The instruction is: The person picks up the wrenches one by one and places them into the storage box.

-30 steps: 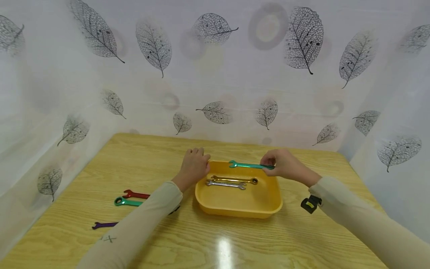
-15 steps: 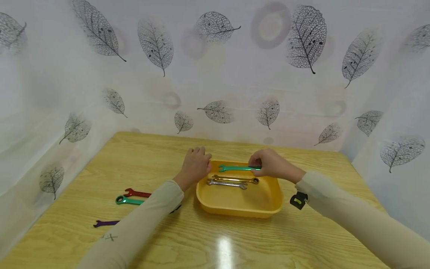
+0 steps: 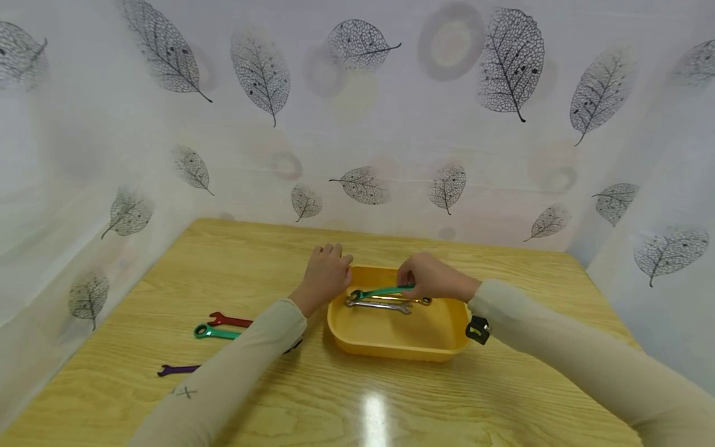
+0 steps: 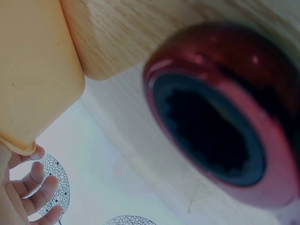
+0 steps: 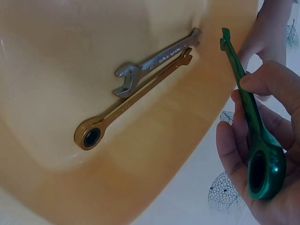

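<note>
My right hand pinches a green combination wrench between thumb and fingers, its ring end toward the palm. The wrench slants with its open jaw down and to the left, low over the yellow tub. Inside that tub a silver open-ended wrench and a gold ratcheting wrench lie side by side. At the tub's back left corner, my left hand grips the rim; in the left wrist view its fingers spread past the corner.
On the wooden table, left of the tub, lie a red wrench, another green ratcheting wrench and a purple wrench, partly behind the left sleeve. A leaf-patterned white sheet surrounds the table's back and sides.
My right hand has carried the green wrench left and down, from over the tub's right rim to just above the gold and silver wrenches. The left hand has stayed on the rim.
</note>
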{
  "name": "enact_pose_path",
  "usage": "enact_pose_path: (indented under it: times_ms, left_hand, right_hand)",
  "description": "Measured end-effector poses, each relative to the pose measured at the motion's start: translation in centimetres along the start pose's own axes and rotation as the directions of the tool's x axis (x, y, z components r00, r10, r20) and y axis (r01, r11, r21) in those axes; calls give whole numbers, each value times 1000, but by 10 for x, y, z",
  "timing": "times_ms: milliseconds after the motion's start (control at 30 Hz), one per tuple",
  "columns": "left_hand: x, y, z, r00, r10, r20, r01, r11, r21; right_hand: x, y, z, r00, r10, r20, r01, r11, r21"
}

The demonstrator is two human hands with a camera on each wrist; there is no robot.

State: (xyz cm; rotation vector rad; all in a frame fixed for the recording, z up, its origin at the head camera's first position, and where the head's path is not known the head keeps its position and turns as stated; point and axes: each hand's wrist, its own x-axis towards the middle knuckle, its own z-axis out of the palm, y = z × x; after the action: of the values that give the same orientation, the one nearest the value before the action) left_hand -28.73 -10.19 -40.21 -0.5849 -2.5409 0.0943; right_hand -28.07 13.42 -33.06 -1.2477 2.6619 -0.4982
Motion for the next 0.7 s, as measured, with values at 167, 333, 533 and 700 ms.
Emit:
enact_pose_path:
  times_ms: [167, 333, 533, 700]
  left_hand:
    - [0, 0, 0, 1000, 1, -10, -1, 1000, 1]
    - [0, -1, 1, 1000, 5, -24, -5, 1000, -6]
    - [0, 0, 0, 1000, 8, -16, -8, 1000, -2]
    - [0, 0, -1, 1000, 7, -9, -7, 1000, 6]
  right_hand:
    - [6, -2, 5, 999, -19, 36, 18, 1000, 16]
    - [11, -5, 8, 998, -52, 42, 51, 998, 24]
    - [17, -8, 12, 997, -51, 54, 49, 999, 22]
    - [22, -5, 18, 996, -53, 65, 53, 999, 1]
